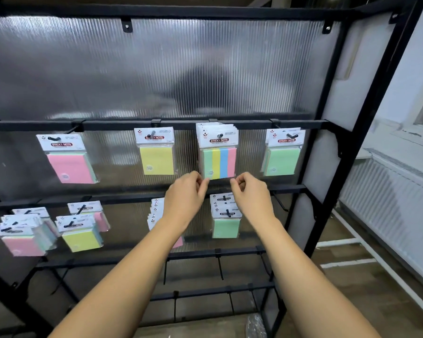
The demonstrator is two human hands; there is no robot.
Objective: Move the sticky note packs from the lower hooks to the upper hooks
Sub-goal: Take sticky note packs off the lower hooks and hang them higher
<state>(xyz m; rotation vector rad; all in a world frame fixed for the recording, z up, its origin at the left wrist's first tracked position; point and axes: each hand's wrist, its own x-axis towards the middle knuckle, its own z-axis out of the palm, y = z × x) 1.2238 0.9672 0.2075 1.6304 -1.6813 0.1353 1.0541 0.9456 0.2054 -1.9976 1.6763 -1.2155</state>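
Note:
On the upper rail hang a pink pack (pixel 70 164), a yellow pack (pixel 156 154), a stack of striped multi-colour packs (pixel 219 157) and green packs (pixel 282 157). My left hand (pixel 186 196) pinches the lower left corner of the front striped pack. My right hand (pixel 250 195) pinches its lower right corner. The lower rail holds pink packs (pixel 22 237), yellow packs (pixel 81 236), green packs (pixel 226 222) and a stack (pixel 154 212) partly hidden behind my left forearm. The lower hook at the far right (pixel 280 203) is bare.
The black metal rack (pixel 366 132) has a ribbed translucent back panel. Two lower rails with bare hooks (pixel 220 264) run below the packs. A white radiator (pixel 391 206) and window sill stand to the right, above a wooden floor.

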